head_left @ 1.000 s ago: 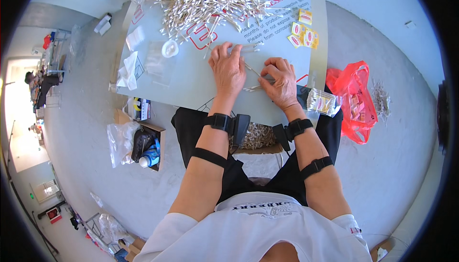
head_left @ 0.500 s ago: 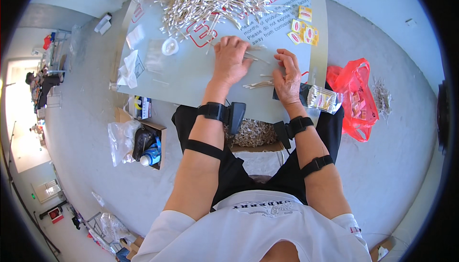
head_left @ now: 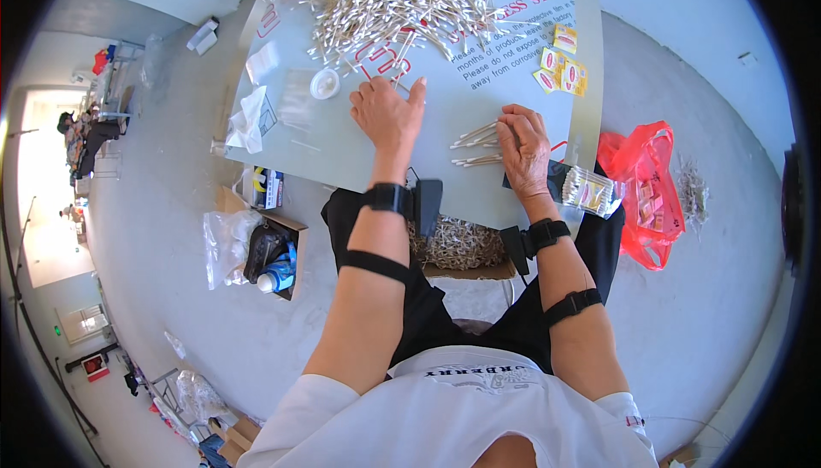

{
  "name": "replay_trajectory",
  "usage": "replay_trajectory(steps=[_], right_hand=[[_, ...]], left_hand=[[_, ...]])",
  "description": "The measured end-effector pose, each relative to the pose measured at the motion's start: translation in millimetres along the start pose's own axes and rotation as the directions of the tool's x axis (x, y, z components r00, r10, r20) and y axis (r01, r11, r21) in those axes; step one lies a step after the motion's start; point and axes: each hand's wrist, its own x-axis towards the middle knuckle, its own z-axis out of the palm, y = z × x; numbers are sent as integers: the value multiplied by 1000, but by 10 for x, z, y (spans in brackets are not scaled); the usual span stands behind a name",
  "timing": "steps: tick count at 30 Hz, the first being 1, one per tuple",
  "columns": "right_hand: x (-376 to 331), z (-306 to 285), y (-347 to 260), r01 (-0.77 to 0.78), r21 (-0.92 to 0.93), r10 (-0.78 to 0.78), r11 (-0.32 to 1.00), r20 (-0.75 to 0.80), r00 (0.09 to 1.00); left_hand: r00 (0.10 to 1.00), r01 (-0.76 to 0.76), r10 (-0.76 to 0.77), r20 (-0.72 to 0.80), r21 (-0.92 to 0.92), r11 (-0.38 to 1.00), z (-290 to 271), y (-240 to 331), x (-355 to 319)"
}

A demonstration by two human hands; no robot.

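Note:
My left hand (head_left: 387, 117) lies palm down over the table with fingers bent and thumb held apart, just below the near edge of a heap of cotton swabs (head_left: 376, 6). A few loose swabs are close to its fingertips. To the right, my right hand (head_left: 523, 150) has its fingers curled over some cotton swabs (head_left: 477, 136), whose tips stick out to the left in two small clusters. The ends under the fingers are hidden. Beside that wrist lies a clear packet of swabs (head_left: 588, 190) on a dark flat piece.
Yellow-and-white labels (head_left: 562, 70) lie at the table's right. A round white tub (head_left: 325, 83) and clear bags (head_left: 248, 122) are on the left. A red plastic bag (head_left: 646, 199) hangs by the right edge; a box of swabs (head_left: 462, 246) sits below the near edge.
My left hand has moved left and its thumb has spread. The swabs that lay between the hands now lie at my right hand, whose fingers have curled over them. The view has shifted slightly.

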Motion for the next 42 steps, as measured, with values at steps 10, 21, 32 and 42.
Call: replay_trajectory(steps=[10,21,32,42], right_hand=[[-2,-11,-3,0,-23,0,1000,-3,1000],[0,15,3,15,15,-15,1000,-5,1000],[-5,9,83,-77,121,96,990,-155,983],[-13,-77,154,-265,456,304,850,-12,953]], left_hand=[[936,-131,123,331,3,991,107,202,-252],[886,-453,453,101,-18,891,240,-192,526],[840,-439,525,135,-399,805,417,629,-262],[766,-460,511,391,-222,859,-29,472,-1004]])
